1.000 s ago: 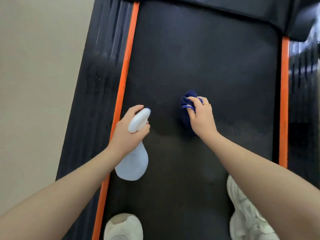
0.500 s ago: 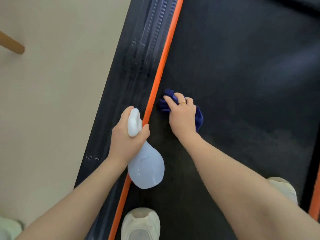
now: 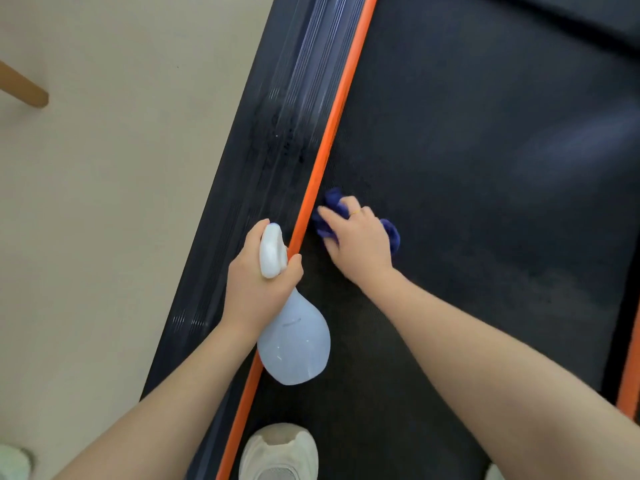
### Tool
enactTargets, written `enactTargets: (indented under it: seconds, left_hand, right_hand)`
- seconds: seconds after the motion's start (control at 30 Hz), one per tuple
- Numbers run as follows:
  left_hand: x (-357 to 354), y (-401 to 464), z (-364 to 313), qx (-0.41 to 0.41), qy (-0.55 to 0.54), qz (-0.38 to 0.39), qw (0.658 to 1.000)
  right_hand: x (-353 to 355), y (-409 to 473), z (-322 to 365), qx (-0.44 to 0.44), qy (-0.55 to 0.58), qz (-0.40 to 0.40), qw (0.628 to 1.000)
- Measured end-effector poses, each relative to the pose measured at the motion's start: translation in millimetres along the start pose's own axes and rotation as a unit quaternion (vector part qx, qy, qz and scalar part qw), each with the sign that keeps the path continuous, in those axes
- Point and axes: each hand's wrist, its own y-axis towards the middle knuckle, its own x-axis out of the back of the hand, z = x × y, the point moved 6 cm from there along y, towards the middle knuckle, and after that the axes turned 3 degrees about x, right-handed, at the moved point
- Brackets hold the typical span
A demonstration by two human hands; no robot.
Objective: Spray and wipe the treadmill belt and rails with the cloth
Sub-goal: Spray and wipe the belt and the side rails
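My right hand (image 3: 358,242) presses a bunched dark blue cloth (image 3: 390,233) onto the black treadmill belt (image 3: 467,150), right beside the orange stripe (image 3: 332,133) at the belt's left edge. Most of the cloth is hidden under the hand. My left hand (image 3: 258,282) grips the neck of a pale translucent spray bottle (image 3: 294,341), whose white spray head points up the treadmill over the stripe. The black ribbed left rail (image 3: 277,133) runs beside that stripe.
My white shoe (image 3: 278,452) stands on the belt near the bottom edge. A beige floor (image 3: 121,168) lies left of the treadmill, with a wooden leg (image 3: 24,88) at the far left. A second orange stripe (image 3: 628,386) shows at the lower right.
My right hand has swept the cloth from the middle of the belt leftward to the orange stripe. The view has swung left, and my left hand still holds the bottle.
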Motion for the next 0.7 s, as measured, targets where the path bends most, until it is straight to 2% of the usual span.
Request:
enactTargets:
  seconds: [0.1,0.17,0.2,0.3,0.33,0.37,0.47,0.5,0.53,0.57,0.6,0.67,0.7]
  left_hand:
    - [-3,0,-5,-0.004,0.006,0.004,1.000]
    - [-8,-1,-8,-0.007,-0.003,0.015,1.000]
    - [-10,0,-9,-0.008,-0.006,0.022,1.000]
    - [-20,-2,-13,-0.023,-0.011,0.045,0.999]
    - [-22,-2,-14,-0.024,-0.017,0.046,0.999]
    - [-23,-2,-15,-0.022,-0.022,0.045,0.999]
    - [-27,-4,-20,-0.001,-0.052,0.045,0.998]
    - [-30,-4,-20,0.009,-0.067,0.048,0.997]
    - [-34,-4,-21,0.018,-0.079,0.051,0.995]
    - [-38,-5,-22,0.023,-0.083,0.057,0.995]
    - [-41,-5,-23,0.022,-0.083,0.065,0.994]
    - [-48,-5,-26,0.012,-0.071,0.081,0.994]
    - [-53,-5,-28,0.004,-0.061,0.091,0.994]
  right_hand:
    - [-4,-35,16,0.125,0.004,0.046,0.991]
    - [1,-22,3,0.181,-0.032,0.031,0.983]
    - [2,-11,-6,0.169,-0.044,0.017,0.985]
    - [2,-9,-19,0.012,-0.017,-0.037,0.999]
    - [-1,-22,-15,-0.003,-0.007,-0.047,0.999]
    - [-6,-39,-8,0.022,-0.002,-0.043,0.999]
    - [-11,-81,2,0.207,-0.024,0.036,0.977]
    - [-7,-79,-6,0.240,-0.036,0.046,0.969]
    - [-3,-71,-18,0.237,-0.052,0.036,0.969]
    - [2,-58,-35,0.193,-0.073,0.009,0.978]
    - [9,-44,-57,0.111,-0.093,-0.026,0.989]
    - [25,-30,-96,-0.066,-0.122,-0.089,0.986]
    - [28,-34,-104,-0.101,-0.117,-0.098,0.983]
